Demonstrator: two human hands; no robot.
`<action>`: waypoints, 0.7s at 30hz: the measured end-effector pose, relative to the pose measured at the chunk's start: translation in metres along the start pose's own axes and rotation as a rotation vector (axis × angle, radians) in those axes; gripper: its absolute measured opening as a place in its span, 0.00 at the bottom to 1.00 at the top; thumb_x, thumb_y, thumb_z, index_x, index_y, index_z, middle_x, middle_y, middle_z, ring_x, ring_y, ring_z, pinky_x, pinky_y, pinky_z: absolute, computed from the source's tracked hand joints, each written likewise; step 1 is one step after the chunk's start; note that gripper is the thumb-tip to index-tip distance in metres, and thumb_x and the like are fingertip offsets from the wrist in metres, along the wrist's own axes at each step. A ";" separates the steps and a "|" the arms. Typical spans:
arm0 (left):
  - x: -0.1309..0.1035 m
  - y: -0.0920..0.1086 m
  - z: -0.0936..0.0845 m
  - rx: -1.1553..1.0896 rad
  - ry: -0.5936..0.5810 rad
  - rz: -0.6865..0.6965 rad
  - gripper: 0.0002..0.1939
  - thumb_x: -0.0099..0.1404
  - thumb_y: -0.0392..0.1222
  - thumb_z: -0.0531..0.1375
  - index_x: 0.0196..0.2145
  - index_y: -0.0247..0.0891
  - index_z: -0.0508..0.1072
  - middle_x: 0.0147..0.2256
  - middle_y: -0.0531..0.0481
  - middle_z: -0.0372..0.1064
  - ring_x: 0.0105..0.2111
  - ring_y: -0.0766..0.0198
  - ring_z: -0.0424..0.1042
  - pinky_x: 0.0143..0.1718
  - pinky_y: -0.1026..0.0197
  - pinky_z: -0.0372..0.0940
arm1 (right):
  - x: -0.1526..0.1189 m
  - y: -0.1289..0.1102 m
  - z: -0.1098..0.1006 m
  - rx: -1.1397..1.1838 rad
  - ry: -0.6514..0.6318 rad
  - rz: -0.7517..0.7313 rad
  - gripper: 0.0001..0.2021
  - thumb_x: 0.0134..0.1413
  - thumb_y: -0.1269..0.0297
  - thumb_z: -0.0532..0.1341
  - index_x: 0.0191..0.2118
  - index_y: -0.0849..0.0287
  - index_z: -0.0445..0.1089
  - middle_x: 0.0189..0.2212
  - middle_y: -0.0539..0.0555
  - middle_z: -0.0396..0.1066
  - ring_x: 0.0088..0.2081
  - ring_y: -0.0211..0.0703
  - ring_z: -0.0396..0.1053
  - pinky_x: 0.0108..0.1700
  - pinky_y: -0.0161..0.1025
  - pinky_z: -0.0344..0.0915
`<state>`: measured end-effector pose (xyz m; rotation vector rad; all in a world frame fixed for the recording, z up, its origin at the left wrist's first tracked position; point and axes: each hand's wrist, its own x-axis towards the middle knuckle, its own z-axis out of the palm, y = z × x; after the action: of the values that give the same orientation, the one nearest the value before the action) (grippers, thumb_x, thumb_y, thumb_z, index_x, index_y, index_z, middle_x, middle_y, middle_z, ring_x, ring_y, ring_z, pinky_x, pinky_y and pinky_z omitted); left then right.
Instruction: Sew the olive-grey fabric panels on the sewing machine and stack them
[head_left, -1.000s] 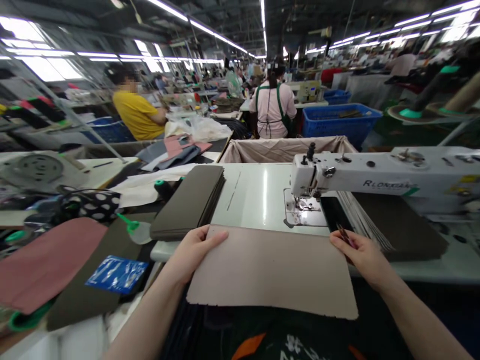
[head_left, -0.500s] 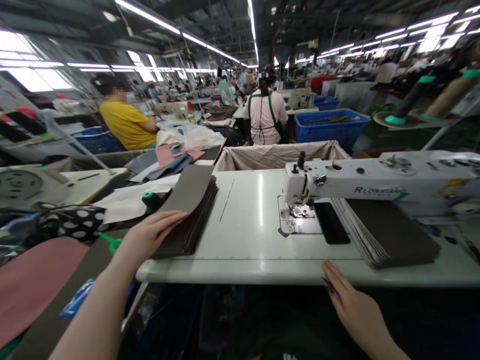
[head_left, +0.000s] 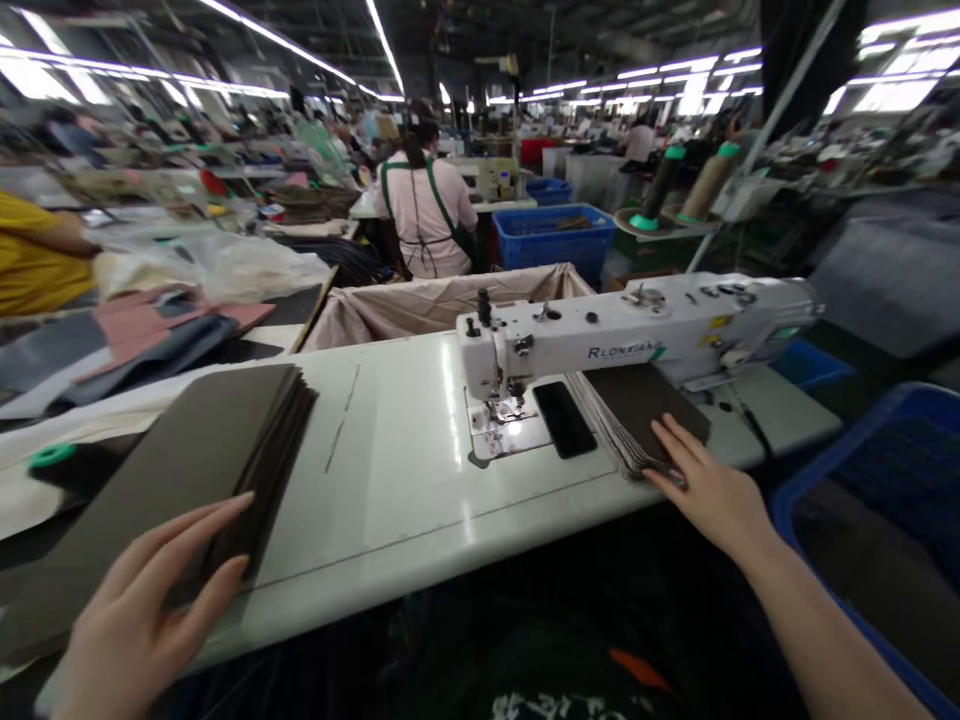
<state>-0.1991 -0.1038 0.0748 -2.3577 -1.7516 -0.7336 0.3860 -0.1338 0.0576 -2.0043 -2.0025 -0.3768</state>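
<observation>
My left hand [head_left: 161,590] is over the near end of a stack of dark olive-brown fabric panels [head_left: 202,420], thumb and fingers apart. The stack lies at the left of the sewing table [head_left: 390,440]. On the right, my right hand [head_left: 705,490] reaches over a second stack of similar panels [head_left: 637,405], its fingers stretched onto the top and its thumb near the front edge. A small dark sliver shows beside that thumb; I cannot make out what it is. Between the stacks stand the white sewing machine [head_left: 577,340] and a black phone [head_left: 564,420], lying flat beside the needle plate.
A cloth-lined bin [head_left: 420,305] adjoins the table's far edge. A blue basket [head_left: 840,460] stands at the lower right, another blue crate [head_left: 555,240] farther back. Fabric scraps [head_left: 165,330] and a thread cone [head_left: 64,465] lie left. A person [head_left: 427,205] sits ahead, facing away.
The view has turned right. My right hand has moved from the table's front edge onto the right stack. My left hand has come nearer along the left stack, its fingers now more spread.
</observation>
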 end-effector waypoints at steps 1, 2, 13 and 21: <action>0.001 0.015 0.012 -0.094 -0.018 -0.004 0.28 0.63 0.55 0.56 0.60 0.69 0.56 0.56 0.58 0.62 0.51 0.50 0.68 0.55 0.47 0.65 | 0.002 0.007 0.003 -0.012 -0.029 -0.026 0.27 0.60 0.59 0.55 0.65 0.51 0.56 0.62 0.56 0.60 0.38 0.49 0.76 0.24 0.38 0.68; 0.003 0.033 0.025 -0.189 -0.061 -0.011 0.26 0.64 0.54 0.55 0.59 0.67 0.59 0.55 0.58 0.63 0.51 0.50 0.68 0.52 0.49 0.67 | 0.002 0.013 0.006 -0.009 -0.049 -0.050 0.26 0.60 0.62 0.55 0.64 0.51 0.57 0.61 0.55 0.62 0.38 0.48 0.75 0.26 0.38 0.68; 0.062 0.252 0.128 -1.754 -0.787 -0.558 0.28 0.69 0.60 0.47 0.54 0.39 0.70 0.58 0.38 0.63 0.52 0.47 0.69 0.51 0.46 0.66 | -0.017 -0.012 -0.066 0.345 -0.025 -0.349 0.23 0.56 0.71 0.54 0.57 0.52 0.64 0.42 0.54 0.75 0.38 0.46 0.73 0.38 0.42 0.65; 0.064 0.259 0.125 -1.748 -0.872 -0.730 0.30 0.57 0.42 0.68 0.56 0.38 0.65 0.46 0.39 0.74 0.41 0.49 0.77 0.45 0.49 0.70 | -0.026 -0.119 -0.040 1.016 -0.605 -0.945 0.12 0.65 0.63 0.54 0.51 0.54 0.69 0.35 0.48 0.75 0.34 0.32 0.72 0.34 0.29 0.61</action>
<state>0.0937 -0.0867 0.0426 -3.0223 -3.2462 -2.4163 0.2673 -0.1733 0.0863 -0.5037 -2.5504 1.0051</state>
